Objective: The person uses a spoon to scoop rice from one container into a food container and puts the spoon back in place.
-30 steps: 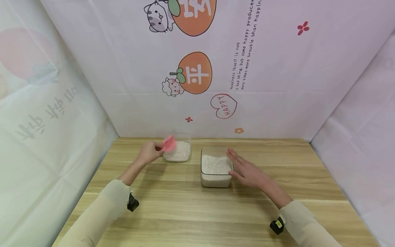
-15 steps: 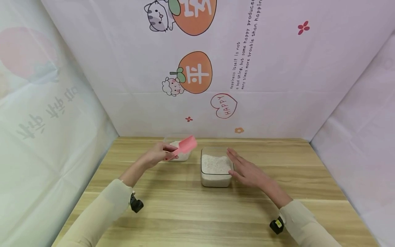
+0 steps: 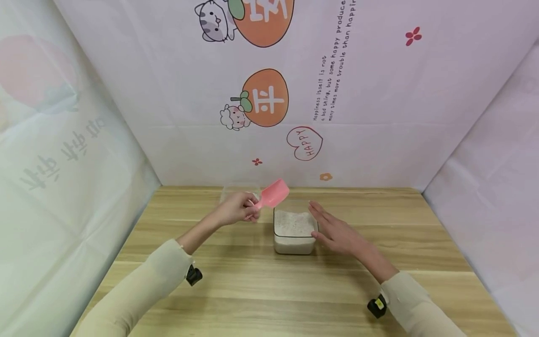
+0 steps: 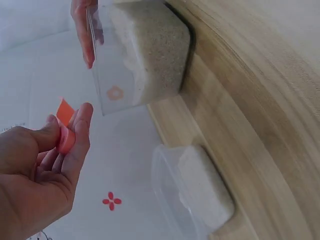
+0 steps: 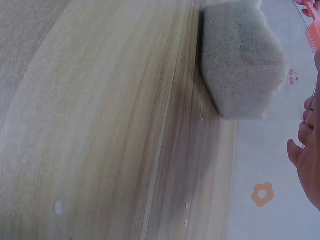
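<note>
In the head view my left hand (image 3: 236,208) pinches the handle of a pink scoop (image 3: 275,193). The scoop's bowl is raised near the back left edge of a clear square container (image 3: 293,248), with no grains visible in it. That container holds white, rice-like grains. My right hand (image 3: 340,237) rests against its right side, fingers straight at the rim. Behind my left hand stands a smaller clear tub (image 3: 229,189), partly hidden. The left wrist view shows the small tub (image 4: 204,187) with white grains in it, and the scoop handle (image 4: 66,139) between thumb and fingers.
Both containers stand on a wood-grain table (image 3: 252,285). A printed white sheet (image 3: 358,154) rises behind the table's back edge, with more sheets at both sides. A few loose white grains (image 5: 59,207) lie on the table near the large container.
My left hand has carried the scoop rightward from over the small tub to beside the large container, turning the bowl to point right. The right hand has stayed in place.
</note>
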### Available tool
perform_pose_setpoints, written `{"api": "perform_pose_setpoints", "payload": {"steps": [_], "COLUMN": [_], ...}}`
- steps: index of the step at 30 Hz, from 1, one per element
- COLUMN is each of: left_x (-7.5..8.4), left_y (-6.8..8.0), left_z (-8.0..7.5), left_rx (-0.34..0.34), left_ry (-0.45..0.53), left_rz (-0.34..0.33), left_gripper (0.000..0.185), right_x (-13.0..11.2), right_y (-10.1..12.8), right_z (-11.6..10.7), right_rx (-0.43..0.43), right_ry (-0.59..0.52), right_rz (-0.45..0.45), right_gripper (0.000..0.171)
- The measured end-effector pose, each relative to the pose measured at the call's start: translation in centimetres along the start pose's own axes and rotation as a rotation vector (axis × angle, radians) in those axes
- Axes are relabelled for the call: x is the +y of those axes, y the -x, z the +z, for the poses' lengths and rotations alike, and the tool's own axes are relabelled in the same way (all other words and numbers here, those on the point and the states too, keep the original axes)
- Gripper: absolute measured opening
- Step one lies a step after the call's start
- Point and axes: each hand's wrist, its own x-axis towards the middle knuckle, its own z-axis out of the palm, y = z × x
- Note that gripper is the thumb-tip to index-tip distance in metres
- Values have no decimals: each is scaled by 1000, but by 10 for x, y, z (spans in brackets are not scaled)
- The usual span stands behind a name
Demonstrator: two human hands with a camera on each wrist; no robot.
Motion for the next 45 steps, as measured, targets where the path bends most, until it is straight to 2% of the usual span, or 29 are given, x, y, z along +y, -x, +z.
{"api": "perform_pose_setpoints", "payload": {"steps": [4,12,18,22,26,28,31,34,39,41,45], "left_x": [10,33,48,58,68,72,75,75,66,58,42], "left_y": [-6,-16,-29,-43,-55,-60,-67,-75,-82,-82,-77], "left_z": [2,7,19,34,49,55,58,55,39,31,18], "left_rx": [-4,41,54,28,-44,-88,-166,-290,-484,-518,-548], "left_ry": [-178,-553,-853,-1031,-1150,-1176,-1165,-1053,-764,-635,-417], "left_rz": [2,92,166,210,189,163,137,82,-38,-57,-69], "left_gripper": [10,17,13,17,20,20,16,13,32,39,39], "right_x": [1,3,4,5,4,4,3,2,2,2,4], "right_y": [0,-1,-2,-2,-2,-2,-3,-4,-5,-4,-3], "right_z": [1,1,1,1,1,2,3,3,4,4,5], "right_rx": [-5,-11,-19,-23,-23,-19,-13,-8,-3,1,10], "right_ry": [5,1,2,-3,-2,-4,-4,-9,-5,-4,-5], "right_rz": [1,6,2,8,11,5,-5,-4,6,6,5], "right_gripper": [73,73,74,75,75,75,74,75,75,75,74]}}
